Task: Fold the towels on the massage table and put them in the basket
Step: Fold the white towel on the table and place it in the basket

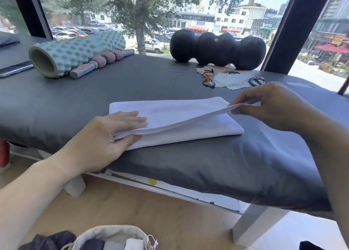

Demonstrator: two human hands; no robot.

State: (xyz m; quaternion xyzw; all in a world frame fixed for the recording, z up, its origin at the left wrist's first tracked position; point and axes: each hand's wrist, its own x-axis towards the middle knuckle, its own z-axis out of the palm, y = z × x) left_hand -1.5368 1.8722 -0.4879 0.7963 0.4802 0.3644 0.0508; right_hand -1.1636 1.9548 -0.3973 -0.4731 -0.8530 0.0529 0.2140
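A white towel (188,125) lies folded in layers on the grey massage table (132,87), near its front edge. My left hand (111,134) pinches the towel's near left corner, fingers flat on top and thumb underneath the upper layer. My right hand (268,106) pinches the upper layer's right corner and holds it lifted a little above the lower layer. A pale fabric basket (113,234) stands on the floor below me at the bottom edge of the view, with folded dark and white cloths inside.
At the table's back lie a teal foam roller (75,53), a massage stick with pink balls (102,62), a black lumpy roller (217,49), glasses (208,78), cloths and scissors (256,80). A phone (15,70) lies far left. Window behind; wooden floor below.
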